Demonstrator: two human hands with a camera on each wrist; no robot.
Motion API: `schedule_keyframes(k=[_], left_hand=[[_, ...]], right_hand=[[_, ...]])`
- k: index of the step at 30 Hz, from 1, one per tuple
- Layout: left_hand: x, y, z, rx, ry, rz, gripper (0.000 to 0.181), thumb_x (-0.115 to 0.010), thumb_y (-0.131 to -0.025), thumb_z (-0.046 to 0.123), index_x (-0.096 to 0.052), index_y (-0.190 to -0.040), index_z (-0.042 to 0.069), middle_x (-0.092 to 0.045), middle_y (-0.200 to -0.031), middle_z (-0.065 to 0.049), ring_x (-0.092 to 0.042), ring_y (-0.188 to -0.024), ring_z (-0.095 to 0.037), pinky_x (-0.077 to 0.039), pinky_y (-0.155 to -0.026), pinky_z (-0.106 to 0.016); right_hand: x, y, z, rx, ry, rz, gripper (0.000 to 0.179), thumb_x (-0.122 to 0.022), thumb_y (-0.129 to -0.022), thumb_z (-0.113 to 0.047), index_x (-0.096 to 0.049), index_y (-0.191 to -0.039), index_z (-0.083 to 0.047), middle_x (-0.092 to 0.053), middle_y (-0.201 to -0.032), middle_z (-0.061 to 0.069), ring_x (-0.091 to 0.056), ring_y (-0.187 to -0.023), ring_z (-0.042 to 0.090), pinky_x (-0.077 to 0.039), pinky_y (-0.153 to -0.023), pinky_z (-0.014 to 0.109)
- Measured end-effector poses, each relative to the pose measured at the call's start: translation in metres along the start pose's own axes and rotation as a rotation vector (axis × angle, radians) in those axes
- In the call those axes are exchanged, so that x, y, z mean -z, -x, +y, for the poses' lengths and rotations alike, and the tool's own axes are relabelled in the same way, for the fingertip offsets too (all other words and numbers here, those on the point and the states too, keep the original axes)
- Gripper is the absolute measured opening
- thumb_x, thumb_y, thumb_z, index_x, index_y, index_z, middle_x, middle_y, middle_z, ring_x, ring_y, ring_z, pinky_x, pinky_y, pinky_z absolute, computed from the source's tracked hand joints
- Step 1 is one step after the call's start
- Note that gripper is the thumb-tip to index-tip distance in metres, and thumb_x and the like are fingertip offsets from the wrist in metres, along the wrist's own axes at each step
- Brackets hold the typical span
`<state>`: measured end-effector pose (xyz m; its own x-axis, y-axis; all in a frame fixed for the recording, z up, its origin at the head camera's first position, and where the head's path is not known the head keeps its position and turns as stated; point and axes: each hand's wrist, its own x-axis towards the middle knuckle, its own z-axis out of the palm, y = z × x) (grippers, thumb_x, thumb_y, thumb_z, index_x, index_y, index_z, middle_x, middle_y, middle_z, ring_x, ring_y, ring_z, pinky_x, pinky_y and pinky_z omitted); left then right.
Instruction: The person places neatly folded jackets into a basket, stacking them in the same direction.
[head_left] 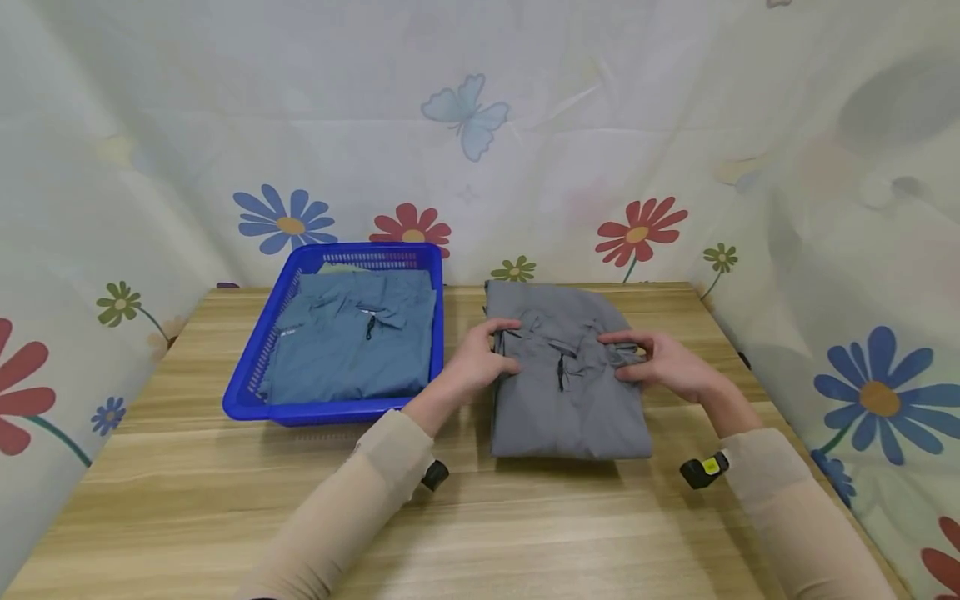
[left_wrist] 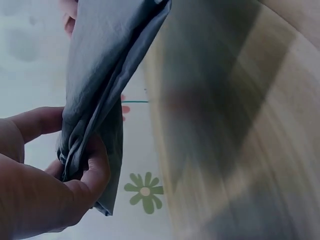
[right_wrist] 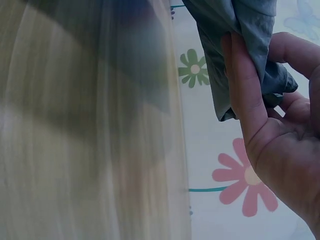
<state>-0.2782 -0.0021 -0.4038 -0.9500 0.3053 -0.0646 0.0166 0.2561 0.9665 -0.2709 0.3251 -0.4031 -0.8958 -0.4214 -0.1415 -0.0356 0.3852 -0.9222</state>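
Note:
A folded grey jacket (head_left: pixel 570 421) with a collar and a dark zip pull is held between both hands, raised over the wooden table. My left hand (head_left: pixel 480 358) grips its left edge, thumb on top; in the left wrist view that hand's fingers (left_wrist: pixel 95 170) curl under the gathered layers. On the opposite side my right hand (head_left: pixel 671 364) pinches the bunched right edge. The right wrist view shows long fingers (right_wrist: pixel 247 95) beneath the jacket (right_wrist: pixel 215 65) and the thumb over it.
Left of the jacket stands a blue plastic basket (head_left: pixel 322 412) with a folded blue-teal jacket (head_left: pixel 345 354) inside. A pale green item (head_left: pixel 341 268) peeks out behind that. A flower-printed cloth (head_left: pixel 517 183) hangs along the table's (head_left: pixel 495 533) back and sides.

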Motion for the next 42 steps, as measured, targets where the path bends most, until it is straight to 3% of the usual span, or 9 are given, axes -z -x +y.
schedule_keyframes(k=[5, 19, 22, 25, 27, 29, 33, 40, 42], left_hand=[[0.008, 0.003, 0.007, 0.009, 0.020, -0.022, 0.066, -0.073, -0.086, -0.010, -0.059, -0.145, 0.017, -0.037, -0.158, -0.013, -0.029, -0.046, -0.014, -0.036, -0.050, -0.030], [0.043, 0.014, 0.023, 0.024, -0.060, -0.002, 0.064, -0.077, -0.087, -0.002, -0.060, -0.144, 0.024, -0.041, -0.155, -0.009, -0.025, -0.047, -0.015, -0.033, -0.049, -0.032], [0.052, 0.016, 0.024, 0.017, -0.079, 0.012, 0.064, -0.078, -0.087, -0.001, -0.060, -0.144, 0.023, -0.034, -0.160, -0.008, -0.034, -0.056, -0.015, -0.039, -0.058, -0.033], [0.061, 0.018, 0.024, 0.016, -0.079, 0.020, 0.064, -0.078, -0.087, -0.001, -0.060, -0.143, 0.023, -0.030, -0.163, -0.007, -0.051, -0.091, -0.020, -0.047, -0.076, -0.037], [0.068, 0.019, 0.025, 0.020, -0.075, 0.019, 0.064, -0.078, -0.088, -0.001, -0.060, -0.144, 0.024, -0.029, -0.164, -0.005, -0.052, -0.114, -0.024, -0.049, -0.085, -0.042], [0.074, 0.022, 0.026, 0.020, -0.072, 0.015, 0.064, -0.077, -0.088, -0.001, -0.059, -0.145, 0.024, -0.029, -0.164, -0.004, -0.032, -0.142, -0.027, -0.047, -0.098, -0.047], [0.087, 0.026, 0.031, 0.023, -0.060, 0.011, 0.065, -0.076, -0.089, -0.001, -0.058, -0.146, 0.023, -0.029, -0.165, -0.004, -0.028, -0.146, -0.028, -0.043, -0.102, -0.049], [0.108, 0.029, 0.039, 0.034, -0.073, 0.023, 0.065, -0.076, -0.090, -0.001, -0.057, -0.147, 0.022, -0.025, -0.166, -0.005, -0.043, -0.115, -0.029, -0.042, -0.090, -0.044], [0.114, 0.030, 0.039, 0.028, -0.081, 0.025, 0.065, -0.075, -0.090, -0.002, -0.056, -0.147, 0.021, -0.025, -0.166, -0.005, -0.041, -0.122, -0.029, -0.043, -0.090, -0.045]], right_hand=[[0.000, -0.002, -0.008, 0.015, 0.005, 0.000, 0.062, -0.076, -0.091, -0.003, -0.052, -0.148, -0.003, -0.030, -0.155, 0.023, -0.060, -0.087, 0.020, -0.058, -0.063, 0.036], [-0.013, -0.011, -0.032, 0.043, -0.008, -0.006, 0.062, -0.076, -0.091, -0.006, -0.053, -0.149, -0.005, -0.034, -0.154, 0.020, -0.061, -0.093, 0.024, -0.059, -0.071, 0.038], [-0.017, -0.016, -0.040, 0.042, 0.001, -0.006, 0.062, -0.077, -0.091, -0.007, -0.054, -0.149, -0.008, -0.036, -0.154, 0.018, -0.062, -0.095, 0.026, -0.060, -0.072, 0.040], [-0.021, -0.021, -0.049, 0.047, 0.014, -0.015, 0.062, -0.077, -0.091, -0.007, -0.055, -0.148, -0.009, -0.038, -0.154, 0.017, -0.064, -0.096, 0.027, -0.060, -0.073, 0.041], [-0.023, -0.025, -0.054, 0.052, 0.025, -0.022, 0.062, -0.077, -0.091, -0.007, -0.055, -0.149, -0.011, -0.039, -0.153, 0.016, -0.065, -0.096, 0.027, -0.060, -0.072, 0.042], [-0.026, -0.029, -0.060, 0.061, 0.030, -0.033, 0.062, -0.076, -0.091, -0.006, -0.055, -0.149, -0.011, -0.041, -0.152, 0.016, -0.065, -0.097, 0.027, -0.060, -0.072, 0.042], [-0.032, -0.035, -0.070, 0.083, 0.023, -0.050, 0.062, -0.075, -0.091, -0.005, -0.054, -0.149, -0.010, -0.044, -0.149, 0.017, -0.066, -0.098, 0.027, -0.060, -0.072, 0.043], [-0.041, -0.044, -0.089, 0.084, 0.035, -0.039, 0.061, -0.076, -0.090, -0.006, -0.056, -0.148, -0.013, -0.047, -0.146, 0.013, -0.065, -0.099, 0.028, -0.061, -0.073, 0.044], [-0.044, -0.047, -0.094, 0.076, 0.026, -0.041, 0.062, -0.076, -0.090, -0.005, -0.056, -0.148, -0.014, -0.048, -0.144, 0.014, -0.066, -0.099, 0.029, -0.060, -0.074, 0.045]])
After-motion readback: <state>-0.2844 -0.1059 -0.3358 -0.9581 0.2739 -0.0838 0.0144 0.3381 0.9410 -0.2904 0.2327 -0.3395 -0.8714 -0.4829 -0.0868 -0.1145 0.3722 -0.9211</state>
